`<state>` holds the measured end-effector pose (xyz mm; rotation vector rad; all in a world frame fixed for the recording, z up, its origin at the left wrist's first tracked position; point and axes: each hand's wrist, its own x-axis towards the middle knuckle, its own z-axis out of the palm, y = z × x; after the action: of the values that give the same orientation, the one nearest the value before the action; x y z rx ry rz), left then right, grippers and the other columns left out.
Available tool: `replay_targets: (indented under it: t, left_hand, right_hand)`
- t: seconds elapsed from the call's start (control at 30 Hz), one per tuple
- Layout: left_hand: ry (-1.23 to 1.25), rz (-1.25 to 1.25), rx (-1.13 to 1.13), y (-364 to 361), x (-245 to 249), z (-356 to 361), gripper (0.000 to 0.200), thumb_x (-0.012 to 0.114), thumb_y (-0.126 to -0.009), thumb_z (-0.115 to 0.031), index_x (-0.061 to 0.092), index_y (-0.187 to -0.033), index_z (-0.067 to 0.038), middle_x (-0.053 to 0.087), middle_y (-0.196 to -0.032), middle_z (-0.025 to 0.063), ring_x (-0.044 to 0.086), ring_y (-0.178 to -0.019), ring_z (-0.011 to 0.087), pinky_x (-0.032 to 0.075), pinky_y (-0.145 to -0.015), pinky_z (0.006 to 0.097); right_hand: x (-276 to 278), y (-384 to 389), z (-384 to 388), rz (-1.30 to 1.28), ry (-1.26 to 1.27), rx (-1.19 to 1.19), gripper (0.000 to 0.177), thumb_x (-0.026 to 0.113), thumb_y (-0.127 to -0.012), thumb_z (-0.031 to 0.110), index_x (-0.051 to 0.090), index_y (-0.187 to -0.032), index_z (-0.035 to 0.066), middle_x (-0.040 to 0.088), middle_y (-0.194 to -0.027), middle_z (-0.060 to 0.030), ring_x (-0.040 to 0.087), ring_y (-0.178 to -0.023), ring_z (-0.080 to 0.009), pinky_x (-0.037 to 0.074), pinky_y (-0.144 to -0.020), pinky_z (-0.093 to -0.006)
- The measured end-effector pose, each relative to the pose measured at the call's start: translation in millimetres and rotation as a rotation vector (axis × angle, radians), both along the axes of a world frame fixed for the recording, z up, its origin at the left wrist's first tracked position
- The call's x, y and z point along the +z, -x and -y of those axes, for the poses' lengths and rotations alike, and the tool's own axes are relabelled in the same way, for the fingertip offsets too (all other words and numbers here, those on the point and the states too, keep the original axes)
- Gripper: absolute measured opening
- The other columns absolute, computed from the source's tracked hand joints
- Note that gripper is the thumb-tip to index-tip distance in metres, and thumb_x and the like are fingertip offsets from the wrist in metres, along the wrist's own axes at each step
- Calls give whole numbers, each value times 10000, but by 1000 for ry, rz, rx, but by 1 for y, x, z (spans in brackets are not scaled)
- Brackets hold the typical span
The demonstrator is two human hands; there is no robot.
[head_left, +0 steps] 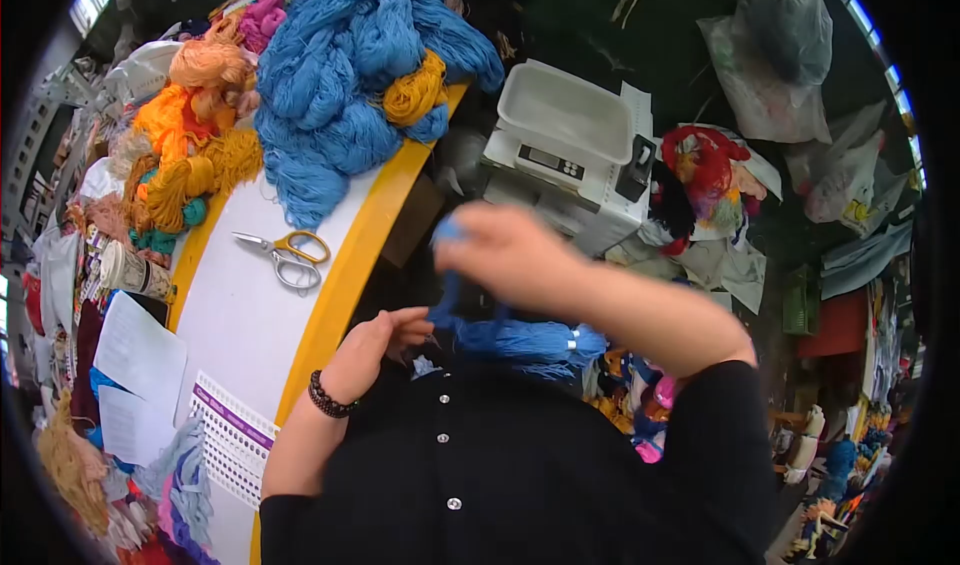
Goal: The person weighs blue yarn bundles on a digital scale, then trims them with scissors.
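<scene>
A hank of blue yarn lies across my front, bound near its right end with a pale tie. My right hand, smeared by motion, is raised above it, closed on a strand of the same blue yarn that hangs down toward the hank. At the hank's left end is my left hand, wearing a dark bead bracelet, its fingers bent against the yarn. The fingertips there are partly hidden. On the white table to the left rest open scissors with one yellow handle, apart from both hands.
A large heap of blue yarn covers the far end of the yellow-edged table. Orange yarn, papers and a punched card lie at left. A scale with a white tray stands ahead; plastic bags are at right.
</scene>
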<state>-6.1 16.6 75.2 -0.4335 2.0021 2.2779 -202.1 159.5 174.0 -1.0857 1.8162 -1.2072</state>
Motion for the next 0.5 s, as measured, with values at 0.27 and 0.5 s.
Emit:
replay_targets:
  t: [0.27, 0.5]
  left_hand:
    - [699, -68, 335, 35, -31, 124, 420, 670, -833, -144, 550, -1223, -45, 610, -1117, 90, 582, -974, 178, 471, -858, 299]
    - [1489, -286, 525, 156, -2, 322, 418, 508, -929, -261, 503, -1255, 1, 460, -1338, 214, 415, -1258, 352, 314, -1064, 397]
  right_hand:
    - [185, 169, 18, 492, 762, 724, 235, 505, -953, 247, 560, -821, 60, 414, -543, 32, 351, -426, -73, 278, -395, -215]
    - [298, 179, -5, -545, 931, -533, 208, 439, -972, 215, 521, -839, 76, 421, -580, 46, 308, -445, -52, 247, -393, -206]
